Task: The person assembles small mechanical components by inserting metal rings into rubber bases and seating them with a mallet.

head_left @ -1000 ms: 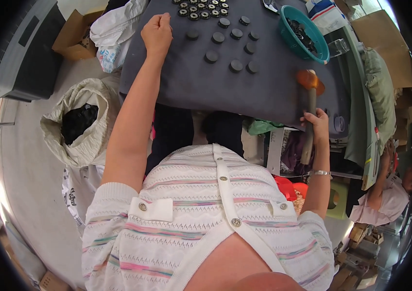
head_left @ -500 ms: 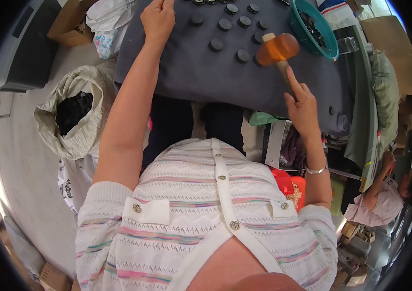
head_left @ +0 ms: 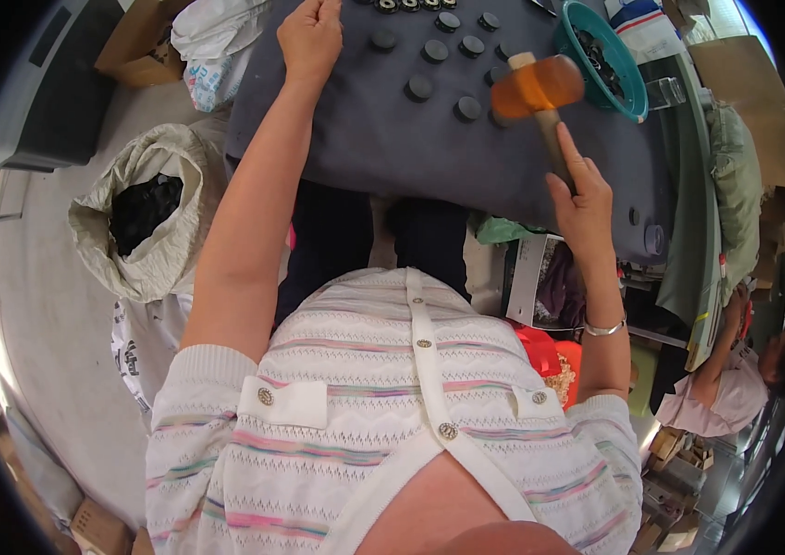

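My right hand (head_left: 585, 196) is wrapped round the wooden handle of a mallet (head_left: 538, 85) with a translucent amber head, index finger stretched along the handle. The head hangs over the near right of several black round caps (head_left: 419, 87) spread on a dark grey cloth-covered table (head_left: 355, 139). At the far left of the cloth, my left hand (head_left: 311, 42) is closed, its fingertips at the upper edge of the picture; whatever they hold cannot be made out. Beyond the loose caps stand a few dark round pieces with pale rings (head_left: 408, 5), partly cut off.
A teal basket (head_left: 637, 104) of dark parts stands at the table's far right, beside a clear glass jar (head_left: 665, 92). Left of the table sits an open woven sack (head_left: 87, 227) holding black pieces. A co-worker in a pale pink top (head_left: 711, 400) is at the right.
The mallet head has shifted slightly right and away from me, and shows less blur. My left hand keeps its place, apart from a small shift of the whole view.
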The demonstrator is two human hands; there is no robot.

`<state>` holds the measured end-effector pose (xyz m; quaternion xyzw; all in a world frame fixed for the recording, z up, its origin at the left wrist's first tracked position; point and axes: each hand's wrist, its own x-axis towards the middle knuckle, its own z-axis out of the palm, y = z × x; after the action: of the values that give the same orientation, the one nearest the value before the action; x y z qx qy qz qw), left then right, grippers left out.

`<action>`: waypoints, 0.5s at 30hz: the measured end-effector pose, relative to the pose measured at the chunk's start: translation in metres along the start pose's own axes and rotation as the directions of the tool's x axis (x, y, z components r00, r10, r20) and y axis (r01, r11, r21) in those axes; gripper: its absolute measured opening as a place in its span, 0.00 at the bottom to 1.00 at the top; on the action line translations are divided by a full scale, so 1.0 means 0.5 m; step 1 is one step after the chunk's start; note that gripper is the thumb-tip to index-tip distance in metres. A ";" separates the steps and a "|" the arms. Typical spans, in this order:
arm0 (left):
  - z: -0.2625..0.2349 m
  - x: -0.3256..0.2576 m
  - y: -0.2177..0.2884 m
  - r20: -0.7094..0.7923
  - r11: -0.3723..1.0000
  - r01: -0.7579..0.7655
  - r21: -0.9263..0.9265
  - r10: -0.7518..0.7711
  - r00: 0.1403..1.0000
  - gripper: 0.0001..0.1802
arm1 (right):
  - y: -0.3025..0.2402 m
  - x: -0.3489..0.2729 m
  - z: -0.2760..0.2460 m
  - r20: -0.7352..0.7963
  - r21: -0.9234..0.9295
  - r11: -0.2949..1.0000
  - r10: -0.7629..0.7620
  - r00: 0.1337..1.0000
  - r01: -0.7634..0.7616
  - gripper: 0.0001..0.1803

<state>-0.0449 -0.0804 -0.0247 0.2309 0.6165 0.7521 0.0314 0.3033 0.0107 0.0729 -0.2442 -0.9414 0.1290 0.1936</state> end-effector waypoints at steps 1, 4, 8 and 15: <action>-0.003 0.010 0.006 0.000 0.983 0.054 0.176 -0.055 0.998 0.14 | -0.012 0.011 -0.004 0.004 0.004 1.000 -0.004 1.000 0.004 0.37; -0.005 0.003 0.007 -0.004 0.934 0.125 0.336 -0.131 0.991 0.15 | -0.042 0.016 0.008 -0.056 0.053 0.996 -0.071 0.996 0.074 0.37; 0.007 -0.015 0.004 -0.002 0.998 0.019 0.057 -0.019 1.000 0.13 | -0.024 0.019 0.028 0.118 -0.042 0.999 0.006 0.993 -0.001 0.37; -0.001 0.002 0.004 -0.035 0.997 -0.045 0.064 0.047 0.998 0.14 | -0.036 0.011 0.046 0.095 -0.088 0.995 -0.038 0.995 0.046 0.38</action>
<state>-0.0454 -0.0810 -0.0224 0.2321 0.6349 0.7369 -0.0043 0.2816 -0.0050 0.0600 -0.2266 -0.9592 0.0934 0.1408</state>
